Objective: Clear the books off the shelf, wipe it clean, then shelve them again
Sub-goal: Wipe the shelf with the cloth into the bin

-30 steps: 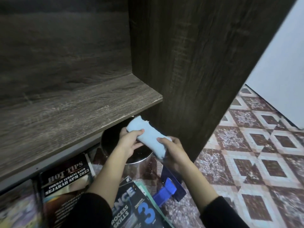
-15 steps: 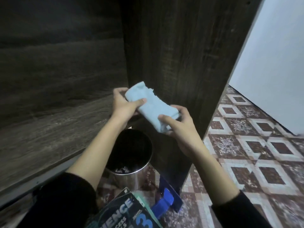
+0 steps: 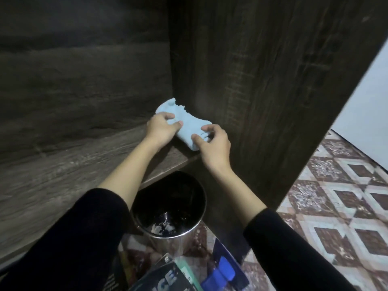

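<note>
Gripping cloth [image 3: 190,122] on shelf [image 3: 84,175], both hands [image 3: 161,131] [image 3: 214,144] outstretched.

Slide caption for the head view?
Left hand and right hand hold a blue cloth on the shelf, above a metal bin.

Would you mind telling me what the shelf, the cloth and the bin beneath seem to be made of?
Shelf: probably wood-grain laminate board, matte dark brown, judging by its streaky grain. Cloth: soft light-blue fabric, perhaps microfibre; it folds and creases. Bin: polished metal, likely steel, given its mirror-like wall.
</note>
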### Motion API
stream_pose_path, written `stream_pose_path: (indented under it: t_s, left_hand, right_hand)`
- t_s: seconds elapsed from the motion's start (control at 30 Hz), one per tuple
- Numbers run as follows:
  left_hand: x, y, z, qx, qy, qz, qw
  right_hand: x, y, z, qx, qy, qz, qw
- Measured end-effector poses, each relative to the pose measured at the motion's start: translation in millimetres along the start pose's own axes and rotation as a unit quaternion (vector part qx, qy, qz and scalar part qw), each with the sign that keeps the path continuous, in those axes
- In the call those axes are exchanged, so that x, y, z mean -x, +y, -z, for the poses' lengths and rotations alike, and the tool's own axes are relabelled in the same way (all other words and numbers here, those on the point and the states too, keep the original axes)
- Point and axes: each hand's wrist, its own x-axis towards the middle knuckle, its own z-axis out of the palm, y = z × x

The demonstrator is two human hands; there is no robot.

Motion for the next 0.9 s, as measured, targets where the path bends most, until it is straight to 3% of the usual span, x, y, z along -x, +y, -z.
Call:
stream_pose_path:
  t_s: [0.13, 0.37, 0.5, 0.63, 0.73, 0.9]
  left_hand:
    - [-6.9, -6.7, -0.4, -0.088, -0.022, -0.017, 0.996]
    - [-6.3, -13.5, -13.1, -0.125, -0.011, -0.035, 0.991]
    - [-4.5, -22.2, -13.3, -0.212, 0.038, -0.049, 0.975]
    - [-3.4, -19.0, -11.5, -0.285, 0.018, -0.050, 0.957]
    - [0.7, -18.2, -8.6, -0.263, 0.016, -0.057, 0.963]
    - [12.1, -6.7, 16.6, -0.184, 0.063, -0.105, 0.975]
  right_hand:
    - [-6.8, 10.4, -11.4, 0.041, -0.016, 0.016, 0.999]
    - [-12.1, 17.2, -17.7, 0.135, -0.003, 0.055, 0.989]
    - [-9.8, 22.7, -19.3, 0.187, -0.008, 0.069, 0.980]
    - [-3.6, 23.4, -22.3, 0.237, 0.009, 0.080, 0.968]
    - [0.4, 20.3, -22.1, 0.255, 0.037, 0.093, 0.962]
    - [7.3, 2.5, -21.6, 0.180, 0.052, 0.115, 0.976]
